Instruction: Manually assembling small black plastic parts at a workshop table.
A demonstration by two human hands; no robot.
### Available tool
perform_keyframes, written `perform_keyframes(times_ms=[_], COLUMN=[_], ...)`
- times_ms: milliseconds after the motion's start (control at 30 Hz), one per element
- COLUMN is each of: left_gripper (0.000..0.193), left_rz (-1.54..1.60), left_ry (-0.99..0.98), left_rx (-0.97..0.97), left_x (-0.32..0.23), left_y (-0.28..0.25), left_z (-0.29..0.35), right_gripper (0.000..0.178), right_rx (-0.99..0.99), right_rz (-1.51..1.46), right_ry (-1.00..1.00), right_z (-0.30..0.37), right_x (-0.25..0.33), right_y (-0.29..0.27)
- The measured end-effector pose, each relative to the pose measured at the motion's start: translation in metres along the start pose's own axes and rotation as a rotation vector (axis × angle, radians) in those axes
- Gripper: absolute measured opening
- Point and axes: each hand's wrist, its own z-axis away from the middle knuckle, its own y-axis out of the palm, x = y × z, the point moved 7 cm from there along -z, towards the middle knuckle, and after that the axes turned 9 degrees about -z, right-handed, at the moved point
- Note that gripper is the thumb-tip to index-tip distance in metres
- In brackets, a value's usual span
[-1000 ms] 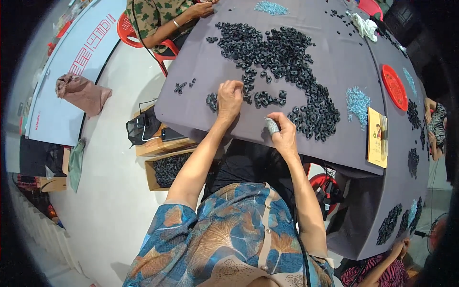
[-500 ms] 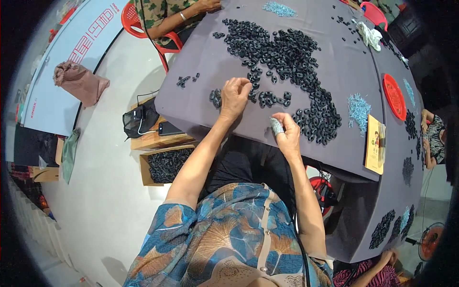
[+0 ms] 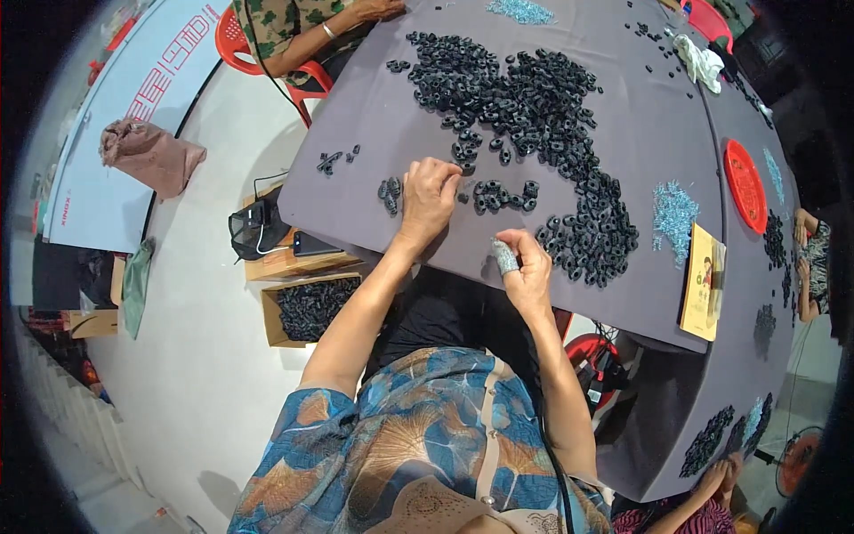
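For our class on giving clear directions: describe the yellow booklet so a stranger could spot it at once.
Start at the grey table and look right, past the right hand. At the table's near edge, beside a pale blue pile, lies the booklet. Its flat yellow cover sets it apart from that pile and the black pieces.

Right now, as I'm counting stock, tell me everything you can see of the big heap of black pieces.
The big heap is a jumble of small, black, glossy pieces, plastic by their look, mostly rounded and oblong, some showing openings. It sprawls over the grey tablecloth. One branch runs nearer, beside the right hand; another ends beside the left hand; whether they touch is unclear.
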Motion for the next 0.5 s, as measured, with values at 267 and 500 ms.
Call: perform_keyframes(times_ms=[267, 500], left_gripper=[0.008, 0.01], left_rz=[0.052, -0.039], left_ry=[-0.018, -0.046], left_rx=[0.047, 0.108], left_x=[0.0014, -0.0031], left_y=[0.0038, 0.0117], left_z=[-0.0012, -0.007], right_gripper=[0.021, 0.026], right_rx=[0.052, 0.072], right_rz=[-0.03, -0.073], right_ry=[0.004, 0.0], right_z=[-0.0011, -0.0026], right_x=[0.0014, 0.0017], right_y=[-0.0014, -0.0005])
